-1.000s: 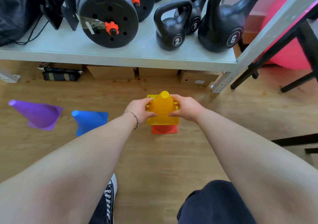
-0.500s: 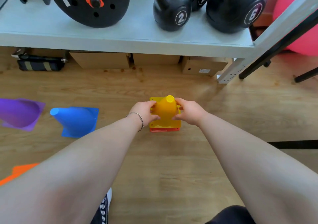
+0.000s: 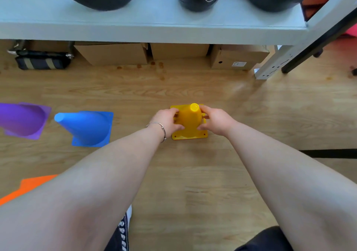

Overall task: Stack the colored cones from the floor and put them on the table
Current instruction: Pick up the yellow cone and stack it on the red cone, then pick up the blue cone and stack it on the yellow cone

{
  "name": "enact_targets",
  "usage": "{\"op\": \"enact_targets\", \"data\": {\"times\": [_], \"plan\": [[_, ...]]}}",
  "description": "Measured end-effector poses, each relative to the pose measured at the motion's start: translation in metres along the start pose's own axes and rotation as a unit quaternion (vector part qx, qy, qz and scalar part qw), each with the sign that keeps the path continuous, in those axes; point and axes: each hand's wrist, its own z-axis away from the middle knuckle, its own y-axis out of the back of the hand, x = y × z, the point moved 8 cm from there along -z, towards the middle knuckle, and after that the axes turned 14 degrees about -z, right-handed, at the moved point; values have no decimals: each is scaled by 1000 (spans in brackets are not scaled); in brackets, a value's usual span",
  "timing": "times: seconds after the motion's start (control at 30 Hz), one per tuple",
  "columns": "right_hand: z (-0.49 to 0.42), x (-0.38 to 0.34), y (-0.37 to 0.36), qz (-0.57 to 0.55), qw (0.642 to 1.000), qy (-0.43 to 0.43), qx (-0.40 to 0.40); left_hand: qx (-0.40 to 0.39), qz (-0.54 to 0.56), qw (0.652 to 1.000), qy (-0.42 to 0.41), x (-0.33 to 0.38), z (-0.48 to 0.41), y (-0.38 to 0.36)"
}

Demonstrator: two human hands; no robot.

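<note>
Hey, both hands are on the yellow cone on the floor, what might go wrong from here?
1. The left hand and right hand pinch only the sides of the yellow cone; smooth tapered plastic may slip on lifting.
2. The blue cone and purple cone lie tipped over to the left; an arm sweeping across could roll them away.
3. The table edge hangs just ahead, so rising quickly risks a bump.

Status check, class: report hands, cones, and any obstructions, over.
Left hand and right hand both gripping yellow cone, base down on floor. Blue cone, purple cone loose at left. Nothing obstructing.
</note>
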Motion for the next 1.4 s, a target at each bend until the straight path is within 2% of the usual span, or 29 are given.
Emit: {"op": "enact_targets", "data": {"times": [0.17, 0.3, 0.47, 0.67, 0.77, 0.9, 1.13, 1.3, 1.4], "plan": [[1, -1, 0, 4, 1000, -1, 4, 0, -10, 1000, 5, 1, 1, 1], [4, -10, 5, 58, 998, -4, 13, -7, -45, 999, 1, 8, 5, 3], [17, -36, 31, 92, 994, 14, 64, 5, -96, 995, 1, 14, 15, 28], [41, -81, 60, 126, 987, 27, 101, 108, -239, 963, 62, -3, 60, 73], [52, -115, 71, 136, 983, 41, 113, 160, -267, 946, 91, -14, 82, 104], [66, -169, 76, 182, 969, 87, 143, 203, -273, 931, 134, -33, 110, 148], [71, -244, 48, 281, 918, 192, 203, 232, -270, 911, 209, -89, 155, 187], [55, -273, 3, 326, 900, 218, 192, 236, -250, 900, 270, -157, 180, 188], [40, -283, -35, 336, 900, 225, 163, 242, -190, 893, 329, -209, 191, 172]]}}
